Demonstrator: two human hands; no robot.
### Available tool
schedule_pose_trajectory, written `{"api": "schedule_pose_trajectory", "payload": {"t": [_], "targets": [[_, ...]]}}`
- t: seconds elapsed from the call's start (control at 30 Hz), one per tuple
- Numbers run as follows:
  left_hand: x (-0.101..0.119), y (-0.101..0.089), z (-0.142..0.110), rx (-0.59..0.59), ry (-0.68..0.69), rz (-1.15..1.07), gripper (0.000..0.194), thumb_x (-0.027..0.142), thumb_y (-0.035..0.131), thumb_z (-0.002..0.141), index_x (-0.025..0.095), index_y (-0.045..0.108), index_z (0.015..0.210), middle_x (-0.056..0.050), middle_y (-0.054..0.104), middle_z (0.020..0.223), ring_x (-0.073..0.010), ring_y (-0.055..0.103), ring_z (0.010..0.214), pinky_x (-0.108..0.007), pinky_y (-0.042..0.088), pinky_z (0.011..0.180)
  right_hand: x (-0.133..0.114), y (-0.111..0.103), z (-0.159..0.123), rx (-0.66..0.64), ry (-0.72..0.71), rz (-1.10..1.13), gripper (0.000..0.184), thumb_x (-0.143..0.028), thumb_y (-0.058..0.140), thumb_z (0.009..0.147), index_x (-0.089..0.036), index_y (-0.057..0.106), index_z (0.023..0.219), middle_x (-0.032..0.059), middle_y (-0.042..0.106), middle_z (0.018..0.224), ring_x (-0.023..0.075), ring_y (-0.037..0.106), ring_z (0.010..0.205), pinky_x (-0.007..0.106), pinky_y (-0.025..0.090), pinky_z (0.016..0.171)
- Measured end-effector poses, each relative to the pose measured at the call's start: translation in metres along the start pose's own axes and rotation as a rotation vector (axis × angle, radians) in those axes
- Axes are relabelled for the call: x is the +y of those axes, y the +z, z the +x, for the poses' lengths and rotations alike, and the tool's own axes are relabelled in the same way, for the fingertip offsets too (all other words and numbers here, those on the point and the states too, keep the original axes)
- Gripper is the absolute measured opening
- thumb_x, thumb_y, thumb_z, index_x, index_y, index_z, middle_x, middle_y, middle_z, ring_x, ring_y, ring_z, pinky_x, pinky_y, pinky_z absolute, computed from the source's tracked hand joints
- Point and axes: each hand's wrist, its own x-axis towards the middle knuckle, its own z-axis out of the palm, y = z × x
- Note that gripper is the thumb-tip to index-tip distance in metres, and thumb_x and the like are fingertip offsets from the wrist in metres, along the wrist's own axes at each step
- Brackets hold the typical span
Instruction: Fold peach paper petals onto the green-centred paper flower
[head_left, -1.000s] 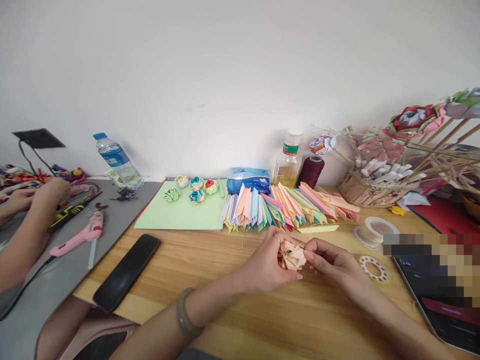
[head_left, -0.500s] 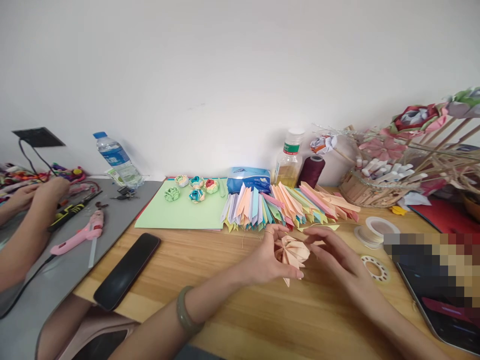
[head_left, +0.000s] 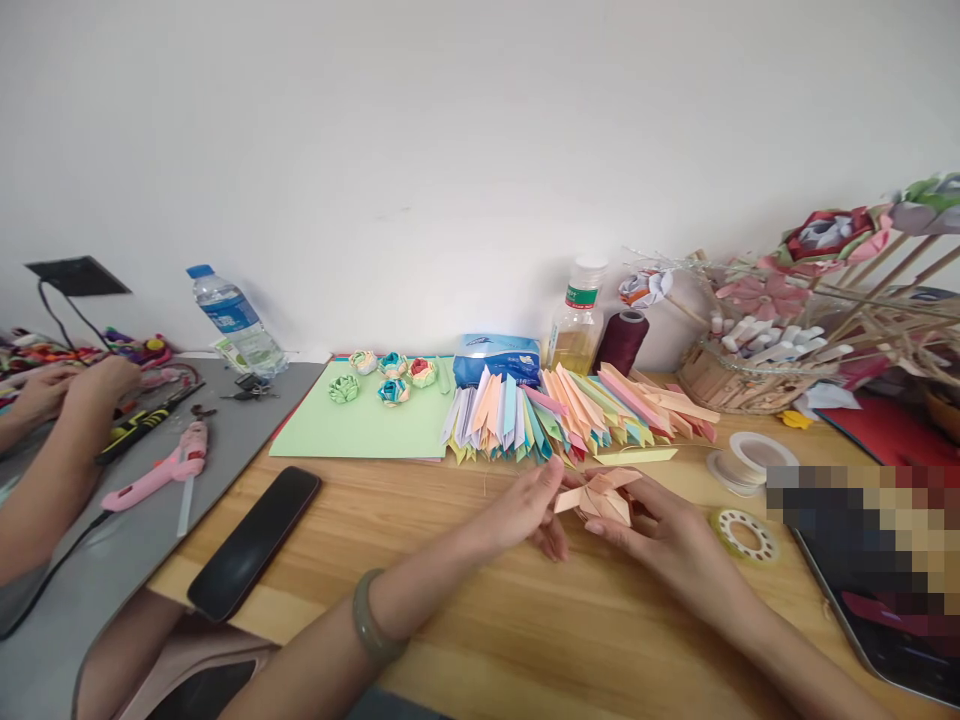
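Observation:
A peach folded paper flower piece (head_left: 600, 493) is held just above the wooden table (head_left: 480, 600) between both my hands. My left hand (head_left: 534, 508), with a green bangle (head_left: 369, 622) on the wrist, pinches its left side. From the right, my right hand (head_left: 660, 525) grips the piece with fingers curled under it. Right behind the hands lies a fanned row of folded coloured paper strips (head_left: 570, 412).
A black phone (head_left: 253, 543) lies at the left front, and a green sheet (head_left: 367, 425) carries small paper roses (head_left: 390, 378). Tape rolls (head_left: 744, 532), a basket (head_left: 742, 385) of paper flowers and a tablet (head_left: 885, 610) fill the right. Another person's hands (head_left: 67, 385) work by a pink glue gun (head_left: 161, 470).
The paper piece has been turned and flattened, and my right hand closed on it after hovering open half a second ago. Both hands shifted slightly away from me.

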Motion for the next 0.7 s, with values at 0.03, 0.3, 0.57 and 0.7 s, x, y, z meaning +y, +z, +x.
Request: {"api": "schedule_pose_trajectory", "payload": {"t": [0.03,0.3,0.57,0.7], "targets": [[0.001,0.002,-0.001,0.057,0.035,0.085,0.068,0.071,0.034,0.065,0.017,0.049,0.103,-0.004,0.059,0.076,-0.0091,0.051,0.047,-0.025,0.041,0.048,0.0,0.0,0.0,-0.003,0.02,-0.011,0.031,-0.044,0.052,0.078,-0.02,0.054,0.098,0.0054,0.06,0.085,0.02,0.055,0.073,0.03,0.046,0.062],[0.009,0.009,-0.011,0.404,0.423,0.486,0.018,0.034,0.059,0.07,0.018,0.06,0.078,-0.004,0.061,0.085,-0.0165,0.052,0.085,-0.028,0.04,0.077,-0.011,0.001,-0.003,-0.105,-0.035,-0.08,0.026,-0.042,0.054,0.076,-0.02,0.059,0.088,0.0032,0.06,0.08,0.0184,0.054,0.066,0.027,0.042,0.06],[0.007,0.012,-0.008,0.247,0.368,0.185,0.012,0.017,0.051,0.07,0.015,0.053,0.082,-0.001,0.058,0.074,-0.0104,0.055,0.064,-0.021,0.045,0.06,-0.016,-0.004,0.0,-0.028,0.036,0.133,0.024,-0.039,0.046,0.082,-0.02,0.059,0.089,0.0056,0.061,0.093,0.0188,0.057,0.079,0.027,0.046,0.067],[0.006,0.013,-0.01,0.308,0.457,0.304,0.015,0.011,0.049,0.069,0.015,0.055,0.082,-0.003,0.06,0.084,-0.0112,0.055,0.074,-0.022,0.045,0.068,-0.011,-0.001,-0.001,0.023,0.042,0.117,0.023,-0.038,0.05,0.08,-0.02,0.062,0.088,0.0042,0.064,0.081,0.0174,0.058,0.07,0.026,0.046,0.062]]}}
